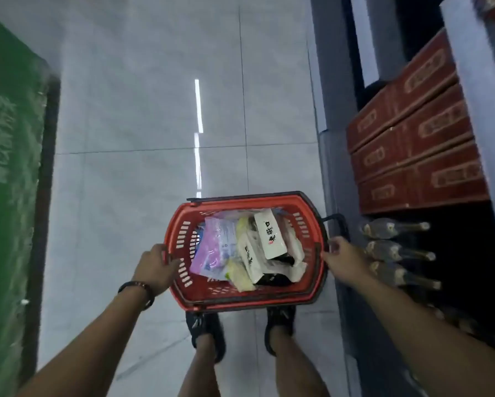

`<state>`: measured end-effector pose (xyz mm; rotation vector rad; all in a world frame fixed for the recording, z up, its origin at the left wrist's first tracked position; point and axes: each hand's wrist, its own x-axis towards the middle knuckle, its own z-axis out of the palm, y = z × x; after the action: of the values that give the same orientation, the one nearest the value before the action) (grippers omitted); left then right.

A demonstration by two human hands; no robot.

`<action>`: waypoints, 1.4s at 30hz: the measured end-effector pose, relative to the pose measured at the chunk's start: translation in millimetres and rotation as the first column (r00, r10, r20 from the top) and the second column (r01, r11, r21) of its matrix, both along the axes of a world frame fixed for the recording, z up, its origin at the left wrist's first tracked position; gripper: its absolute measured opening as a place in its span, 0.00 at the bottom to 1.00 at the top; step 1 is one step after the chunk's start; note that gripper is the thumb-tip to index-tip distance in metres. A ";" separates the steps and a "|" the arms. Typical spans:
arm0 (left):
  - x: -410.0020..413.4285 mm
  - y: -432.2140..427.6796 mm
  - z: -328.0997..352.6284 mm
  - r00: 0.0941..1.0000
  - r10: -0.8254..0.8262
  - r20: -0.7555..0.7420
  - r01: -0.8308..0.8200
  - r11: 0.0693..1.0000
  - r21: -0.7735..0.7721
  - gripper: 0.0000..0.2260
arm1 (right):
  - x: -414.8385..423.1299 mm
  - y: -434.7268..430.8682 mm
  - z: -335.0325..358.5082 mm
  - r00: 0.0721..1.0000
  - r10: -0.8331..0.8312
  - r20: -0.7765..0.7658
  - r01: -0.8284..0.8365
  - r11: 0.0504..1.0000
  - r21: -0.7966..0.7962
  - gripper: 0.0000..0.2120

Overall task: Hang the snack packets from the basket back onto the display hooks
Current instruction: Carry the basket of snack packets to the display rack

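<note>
A red plastic basket [312,293] with a dark rim is held over the grey tiled floor, just ahead of my feet. Several snack packets lie piled inside: a pink and blue packet [212,250] on the left, white packets with black lettering [270,236] in the middle, and a yellowish one [239,277] near the front. My left hand [156,267] grips the basket's left rim. My right hand [342,260] grips its right rim. No display hooks are in view.
A shelf unit on the right holds stacked red cartons [418,144] and, lower down, dark bottles [398,253] lying on their sides. A green display [8,167] runs along the left. The tiled aisle floor [154,110] stretches ahead between them.
</note>
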<state>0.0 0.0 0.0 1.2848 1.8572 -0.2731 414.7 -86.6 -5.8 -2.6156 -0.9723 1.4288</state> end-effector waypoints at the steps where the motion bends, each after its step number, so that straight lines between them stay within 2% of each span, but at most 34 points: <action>1: -5.6 3.5 -26.7 0.997 0.070 -0.015 -0.070 0.997 -0.013 0.29 | 2.1 4.7 -22.8 1.000 0.008 0.016 -0.008 1.000 0.014 0.18; 3: -13.5 12.2 -61.5 0.980 0.188 -0.060 -0.192 0.980 -0.058 0.41 | 7.0 14.2 -61.0 0.999 0.007 0.040 -0.007 1.000 0.009 0.19; 5: -17.5 19.4 -87.5 0.958 0.282 -0.043 -0.285 0.955 -0.080 0.47 | 5.9 22.3 -85.2 0.997 -0.072 0.010 0.072 0.997 -0.023 0.19; 8: -12.2 19.2 -108.1 0.924 0.383 0.020 -0.381 0.922 -0.071 0.38 | 5.3 19.4 -112.0 0.958 -0.279 -0.064 0.280 0.960 0.005 0.12; 10: -12.9 19.1 -120.0 0.895 0.445 0.042 -0.443 0.895 -0.054 0.29 | 9.2 20.1 -119.3 0.915 -0.383 -0.129 0.387 0.922 0.006 0.12; 12: -14.9 26.1 -120.3 0.840 0.538 0.073 -0.531 0.842 -0.096 0.21 | 12.4 22.5 -115.7 0.865 -0.454 -0.212 0.457 0.888 -0.038 0.11; 15: -24.4 28.7 -108.8 0.794 0.597 0.115 -0.575 0.799 -0.173 0.17 | 15.6 23.6 -89.2 0.834 -0.478 -0.277 0.486 0.873 -0.043 0.06; 17: -30.0 25.0 -82.6 0.795 0.591 0.138 -0.574 0.805 -0.149 0.15 | 15.2 20.2 -60.4 0.821 -0.507 -0.264 0.520 0.854 -0.022 0.06; 20: -18.8 21.4 -21.9 0.821 0.550 0.153 -0.535 0.835 -0.129 0.16 | 22.8 -4.6 -16.0 0.799 -0.544 -0.255 0.561 0.828 -0.007 0.16; 23: -9.5 17.4 48.2 0.819 0.552 0.157 -0.548 0.833 -0.076 0.13 | 19.6 -23.9 45.1 0.764 -0.593 -0.254 0.623 0.781 0.051 0.18; 26: -9.5 14.4 112.6 0.859 0.480 0.179 -0.483 0.875 -0.027 0.12 | 9.9 -50.5 104.5 0.728 -0.663 -0.173 0.684 0.719 0.125 0.21; 31: 0.5 22.7 210.2 0.926 0.307 0.219 -0.336 0.936 0.106 0.15 | -9.5 -92.0 199.4 0.585 -0.801 -0.124 0.810 0.570 0.139 0.29; 34: 14.2 29.0 256.4 0.941 0.169 0.291 -0.225 0.959 0.171 0.14 | -23.8 -132.5 237.2 0.487 -0.863 -0.133 0.869 0.463 0.178 0.28; 37: 17.2 33.9 291.8 0.942 0.001 0.335 -0.072 0.978 0.197 0.13 | -46.6 -194.0 247.3 0.354 -0.910 -0.216 0.931 0.322 0.171 0.30; 39: 24.1 35.3 316.0 0.930 -0.113 0.349 0.033 0.973 0.227 0.13 | -70.2 -233.8 262.1 0.250 -0.923 -0.294 0.961 0.199 0.190 0.25; 41: 33.6 31.9 337.9 0.905 -0.232 0.357 0.136 0.952 0.273 0.13 | -105.8 -258.4 305.3 0.122 -0.928 -0.352 0.980 0.055 0.193 0.18; 42: 38.5 28.5 347.7 0.886 -0.280 0.369 0.179 0.941 0.286 0.13 | -122.6 -269.3 324.4 0.058 -0.923 -0.380 0.984 -0.012 0.178 0.17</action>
<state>38.5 28.5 347.7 1.5996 1.4122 0.1017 292.1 -356.0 318.6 -1.8332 0.6299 0.7645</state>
